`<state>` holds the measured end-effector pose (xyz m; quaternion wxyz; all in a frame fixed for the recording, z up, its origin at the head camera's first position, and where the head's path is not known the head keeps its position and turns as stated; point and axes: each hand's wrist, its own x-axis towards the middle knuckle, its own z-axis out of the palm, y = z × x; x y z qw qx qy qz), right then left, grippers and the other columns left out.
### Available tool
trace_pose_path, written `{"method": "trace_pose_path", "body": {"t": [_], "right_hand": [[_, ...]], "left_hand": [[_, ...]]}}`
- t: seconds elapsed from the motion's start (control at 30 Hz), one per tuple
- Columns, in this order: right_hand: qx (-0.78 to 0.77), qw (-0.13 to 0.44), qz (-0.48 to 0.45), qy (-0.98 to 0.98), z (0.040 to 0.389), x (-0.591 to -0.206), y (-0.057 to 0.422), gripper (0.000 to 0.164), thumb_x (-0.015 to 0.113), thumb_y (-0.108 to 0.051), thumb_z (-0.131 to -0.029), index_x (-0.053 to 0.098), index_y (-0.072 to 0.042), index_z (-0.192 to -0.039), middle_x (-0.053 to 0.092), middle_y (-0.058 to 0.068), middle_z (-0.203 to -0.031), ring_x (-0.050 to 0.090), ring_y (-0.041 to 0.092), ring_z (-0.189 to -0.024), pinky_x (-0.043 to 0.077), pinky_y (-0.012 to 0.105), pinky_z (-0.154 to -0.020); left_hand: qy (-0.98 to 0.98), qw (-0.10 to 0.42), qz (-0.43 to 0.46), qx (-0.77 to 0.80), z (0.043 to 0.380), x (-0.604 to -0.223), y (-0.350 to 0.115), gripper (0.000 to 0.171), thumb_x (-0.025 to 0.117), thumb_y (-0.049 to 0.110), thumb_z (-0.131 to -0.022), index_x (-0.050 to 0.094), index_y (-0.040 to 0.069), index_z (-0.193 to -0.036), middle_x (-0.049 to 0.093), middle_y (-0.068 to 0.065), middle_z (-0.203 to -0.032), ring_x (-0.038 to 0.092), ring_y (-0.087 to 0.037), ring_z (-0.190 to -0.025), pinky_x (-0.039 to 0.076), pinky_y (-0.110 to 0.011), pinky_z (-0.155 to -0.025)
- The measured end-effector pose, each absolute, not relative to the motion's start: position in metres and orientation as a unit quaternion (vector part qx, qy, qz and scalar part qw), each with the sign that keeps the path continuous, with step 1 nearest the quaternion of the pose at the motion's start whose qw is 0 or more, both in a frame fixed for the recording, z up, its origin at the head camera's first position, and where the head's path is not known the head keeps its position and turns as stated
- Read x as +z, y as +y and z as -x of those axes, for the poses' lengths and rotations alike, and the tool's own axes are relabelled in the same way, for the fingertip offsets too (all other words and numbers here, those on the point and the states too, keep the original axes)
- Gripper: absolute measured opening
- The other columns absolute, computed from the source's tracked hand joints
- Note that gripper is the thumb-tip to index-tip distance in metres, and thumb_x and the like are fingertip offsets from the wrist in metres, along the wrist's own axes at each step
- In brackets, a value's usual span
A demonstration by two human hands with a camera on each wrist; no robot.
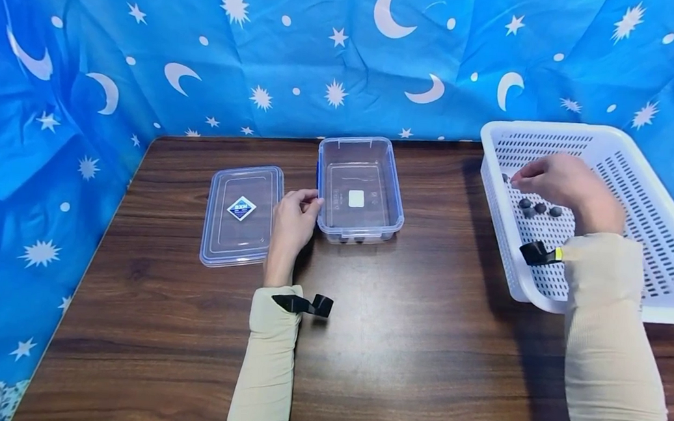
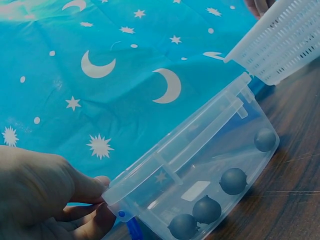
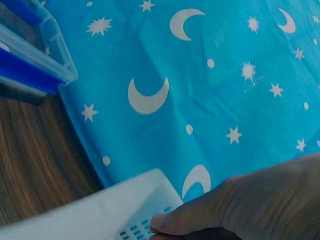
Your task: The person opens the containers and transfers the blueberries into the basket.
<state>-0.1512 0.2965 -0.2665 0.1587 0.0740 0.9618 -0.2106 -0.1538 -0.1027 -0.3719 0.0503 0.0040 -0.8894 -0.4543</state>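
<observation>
A clear plastic food container [image 1: 361, 226] with a blue-edged rim stands at the middle back of the table. My left hand [image 1: 293, 224] pinches its left rim, thumb on top and fingers lower down, near a blue clip [image 2: 134, 229]. Several dark round blueberries [image 2: 233, 181] show through the container's wall in the left wrist view. My right hand [image 1: 567, 187] reaches into a white perforated basket [image 1: 514, 275], thumb and fingers close together. A blueberry [image 1: 505, 178] is right by its fingertips; whether they grip it is hidden. More blueberries [image 1: 540, 208] lie on the basket floor.
The container's clear lid [image 1: 216, 228], with a blue and white label, lies flat left of my left hand. Wood-grain table [image 1: 409, 346] spreads between container and basket. A blue curtain [image 1: 301, 45] with moons and stars hangs right behind the table's back edge.
</observation>
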Motion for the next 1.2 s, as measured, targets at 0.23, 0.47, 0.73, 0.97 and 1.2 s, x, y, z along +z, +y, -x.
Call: {"method": "trace_pose_path", "body": {"t": [0.23, 0.47, 0.73, 0.97, 1.2], "right_hand": [[-0.203, 0.134, -0.05, 0.969, 0.151, -0.258, 0.274, 0.038, 0.055, -0.028, -0.096, 0.061, -0.001, -0.122, 0.056, 0.03, -0.122, 0.049, 0.04, -0.104, 0.042, 0.052, -0.083], [-0.199, 0.123, -0.026, 0.972, 0.151, -0.25, 0.243, 0.035, 0.055, -0.025, -0.097, 0.061, -0.003, -0.122, 0.058, 0.027, -0.119, 0.049, 0.039, -0.101, 0.044, 0.047, -0.077], [-0.197, 0.105, 0.035, 0.974, 0.156, -0.255, 0.202, 0.026, 0.056, -0.015, -0.095, 0.067, -0.001, -0.114, 0.063, 0.024, -0.114, 0.05, 0.036, -0.099, 0.044, 0.049, -0.082], [-0.199, 0.108, 0.115, 0.967, 0.16, -0.272, 0.165, 0.018, 0.059, -0.011, -0.092, 0.072, -0.004, -0.103, 0.07, 0.014, -0.101, 0.058, 0.028, -0.093, 0.046, 0.045, -0.086], [-0.223, 0.12, 0.137, 0.958, 0.164, -0.286, 0.135, 0.014, 0.061, -0.009, -0.091, 0.072, -0.005, -0.099, 0.071, 0.011, -0.096, 0.059, 0.025, -0.087, 0.049, 0.042, -0.083]], "left_hand": [[-0.89, 0.056, 0.0, -0.452, 0.153, -0.372, -0.103, 0.027, 0.062, 0.02, -0.093, 0.068, 0.003, -0.114, 0.066, -0.014, -0.102, 0.063, -0.024, -0.09, 0.049, -0.036, -0.08], [-0.888, 0.056, 0.001, -0.456, 0.152, -0.372, -0.104, 0.027, 0.062, 0.019, -0.093, 0.068, 0.003, -0.114, 0.065, -0.013, -0.1, 0.063, -0.024, -0.089, 0.049, -0.036, -0.079], [-0.891, 0.059, 0.003, -0.45, 0.152, -0.371, -0.104, 0.027, 0.062, 0.019, -0.093, 0.068, 0.003, -0.114, 0.065, -0.014, -0.099, 0.062, -0.024, -0.088, 0.049, -0.036, -0.079], [-0.89, 0.059, -0.001, -0.452, 0.153, -0.372, -0.104, 0.026, 0.063, 0.019, -0.092, 0.069, 0.004, -0.113, 0.065, -0.014, -0.098, 0.063, -0.024, -0.088, 0.049, -0.036, -0.08], [-0.889, 0.054, -0.003, -0.454, 0.154, -0.373, -0.104, 0.027, 0.063, 0.021, -0.093, 0.069, 0.004, -0.113, 0.065, -0.013, -0.1, 0.063, -0.023, -0.089, 0.049, -0.035, -0.081]]}}
